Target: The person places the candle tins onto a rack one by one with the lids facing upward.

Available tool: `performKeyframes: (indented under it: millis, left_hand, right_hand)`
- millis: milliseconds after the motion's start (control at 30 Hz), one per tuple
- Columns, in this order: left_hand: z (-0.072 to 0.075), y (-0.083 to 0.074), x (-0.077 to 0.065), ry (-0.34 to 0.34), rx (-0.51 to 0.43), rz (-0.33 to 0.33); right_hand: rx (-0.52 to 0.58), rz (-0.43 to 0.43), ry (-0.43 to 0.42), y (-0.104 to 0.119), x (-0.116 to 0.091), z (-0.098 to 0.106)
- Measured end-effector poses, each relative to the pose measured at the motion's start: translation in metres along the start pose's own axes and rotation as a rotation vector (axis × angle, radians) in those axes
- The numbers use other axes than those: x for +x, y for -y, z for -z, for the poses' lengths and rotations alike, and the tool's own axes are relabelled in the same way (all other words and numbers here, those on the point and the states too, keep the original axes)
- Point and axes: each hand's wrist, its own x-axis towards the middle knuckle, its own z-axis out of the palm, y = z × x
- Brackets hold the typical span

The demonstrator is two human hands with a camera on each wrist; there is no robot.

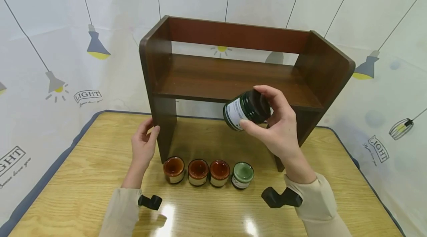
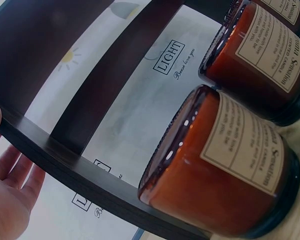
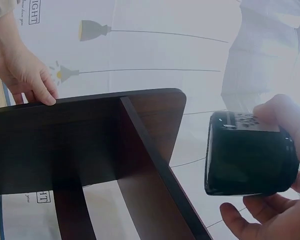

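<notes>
My right hand (image 1: 280,129) holds a dark green glass candle jar (image 1: 237,112) by its dark end, between thumb and fingers. The jar is tilted in front of the middle board of a dark brown wooden shelf (image 1: 233,79), its white label partly showing. My left hand (image 1: 144,142) is at the shelf's left side panel (image 2: 65,165), thumb at the front edge and fingers along the outer side. Below, three amber candle jars (image 1: 174,170) with cream labels and a lighter green candle jar (image 1: 242,175) stand in a row on the table.
The shelf stands on a wood-grain table (image 1: 83,177) with a dark blue edge behind it. Its right side panel (image 1: 325,66) rises beyond my right hand. A white sheet printed with hanging lamps (image 1: 96,44) surrounds the table.
</notes>
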Motion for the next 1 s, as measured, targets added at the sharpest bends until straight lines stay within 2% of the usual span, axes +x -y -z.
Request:
performKeyframes:
  millis: [400, 667, 1000]
  left_hand:
    - [0.001, 0.002, 0.0, 0.0, 0.004, 0.002]
    - [0.001, 0.003, 0.0, 0.007, 0.008, -0.012]
    - [0.002, 0.003, 0.0, 0.001, 0.007, 0.008]
  right_hand:
    - [-0.05, -0.021, 0.03, -0.003, 0.016, -0.01]
    - [-0.016, 0.035, 0.122, -0.005, 0.028, -0.017]
    - [-0.033, 0.019, 0.249, -0.01, 0.049, -0.031]
